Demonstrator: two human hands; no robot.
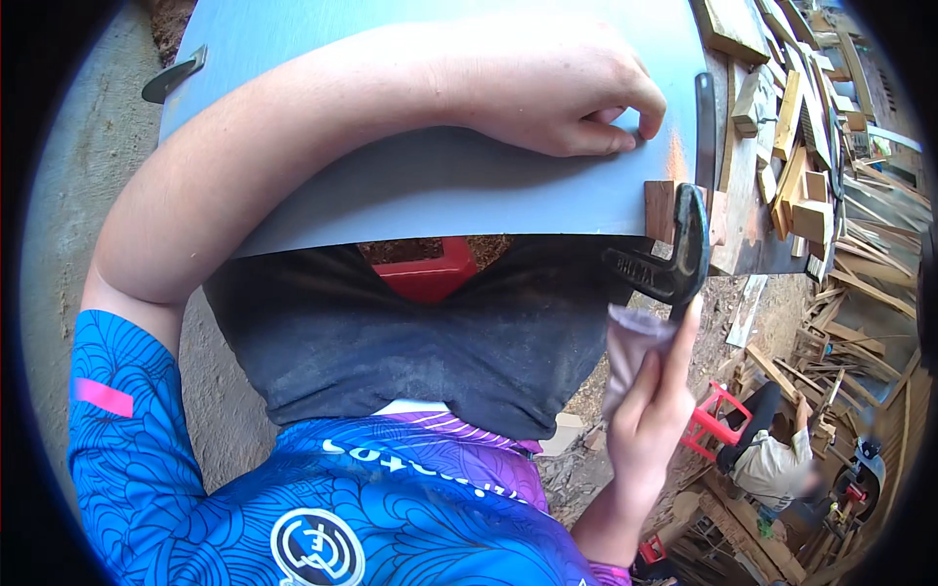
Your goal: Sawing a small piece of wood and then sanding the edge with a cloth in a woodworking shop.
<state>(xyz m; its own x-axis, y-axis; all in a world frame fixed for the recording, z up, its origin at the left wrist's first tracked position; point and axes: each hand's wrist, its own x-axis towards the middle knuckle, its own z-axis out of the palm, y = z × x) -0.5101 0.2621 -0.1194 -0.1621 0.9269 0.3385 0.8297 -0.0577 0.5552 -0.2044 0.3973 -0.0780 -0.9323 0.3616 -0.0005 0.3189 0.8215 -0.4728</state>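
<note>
My left forearm lies across a grey-blue sheet point(440, 176). My left hand point(596, 103) rests near its right end, fingers curled against the surface; anything under them is hidden. My right hand point(650, 405), low at the right, is closed around a pale cloth point(635, 337) and the lower part of a black metal clamp point(684, 249) or similar tool. The clamp's head overlaps a small wooden block point(662, 205) at the sheet's front right corner; contact is unclear. A dark bar point(703, 117) lies along the right edge, beside an orange dusty patch on the sheet.
Wooden offcuts point(791, 146) are piled right of the sheet. A red plastic stool point(420, 273) shows between my legs. A metal tab point(176, 73) juts from the sheet's left edge. At lower right, another person point(767, 459) sits by a red stool point(708, 420) among scrap wood.
</note>
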